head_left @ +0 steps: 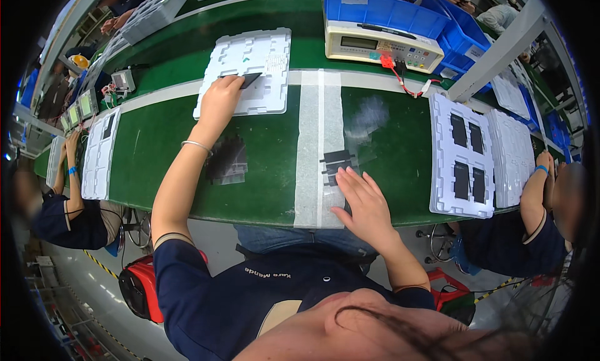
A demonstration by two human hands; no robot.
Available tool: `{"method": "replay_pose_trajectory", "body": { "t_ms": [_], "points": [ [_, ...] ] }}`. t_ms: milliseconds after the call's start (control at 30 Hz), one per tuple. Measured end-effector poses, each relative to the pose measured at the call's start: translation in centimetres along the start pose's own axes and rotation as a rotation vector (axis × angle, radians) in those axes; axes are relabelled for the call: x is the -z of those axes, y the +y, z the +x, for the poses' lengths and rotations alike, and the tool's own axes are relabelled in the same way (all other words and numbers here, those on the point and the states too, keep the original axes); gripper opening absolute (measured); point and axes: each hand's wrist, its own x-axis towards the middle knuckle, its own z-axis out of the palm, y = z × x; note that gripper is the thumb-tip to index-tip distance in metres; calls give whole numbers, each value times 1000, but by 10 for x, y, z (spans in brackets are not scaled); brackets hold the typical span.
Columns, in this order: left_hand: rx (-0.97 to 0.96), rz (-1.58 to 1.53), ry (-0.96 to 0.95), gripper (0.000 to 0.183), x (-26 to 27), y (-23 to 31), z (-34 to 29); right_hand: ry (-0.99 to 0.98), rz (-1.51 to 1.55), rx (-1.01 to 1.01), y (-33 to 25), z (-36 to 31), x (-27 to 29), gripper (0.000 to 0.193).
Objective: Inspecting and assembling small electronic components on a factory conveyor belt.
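Observation:
My left hand [222,100] pinches a thin black rectangular piece [250,80] over a white moulded plastic tray [275,51] at the back left of the bench. The piece tilts slightly above the tray's shallow pockets. My right hand [364,205] lies open, its fingers stretched forward. Its fingertips touch the near part of a flat black rectangular piece with tabs [337,161], which rests across the pale tape strip. Left of the strip is a patch of dark, glossy film sheets [228,161]. Clear film [369,120] lies to the right of the strip.
A white tray [440,195] with several black pieces stands at the right, beside stacked white trays [512,155]. Behind are a bench meter [375,48] with red and black leads and blue bins [387,11]. A metal post [500,48] rises back right. Co-workers sit on both sides.

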Motion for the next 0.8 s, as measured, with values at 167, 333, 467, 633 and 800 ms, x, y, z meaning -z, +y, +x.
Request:
{"method": "replay_pose_trajectory", "body": {
  "t_ms": [167,333,467,633,800],
  "points": [
    [3,167,-221,35,-14,9,0,3,31,10,1,-3,2,53],
    [-4,15,-280,37,-20,1,-5,-8,26,14,1,-2,4,53],
    [9,-10,-334,47,-14,4,-8,-93,27,69,-6,0,11,53],
    [-7,-24,-311,49,-11,7,-10,-25,89,479,-2,-10,1,27],
    [23,-95,-222,49,8,38,-11,164,102,556,-3,23,16,14]
  ]
}}
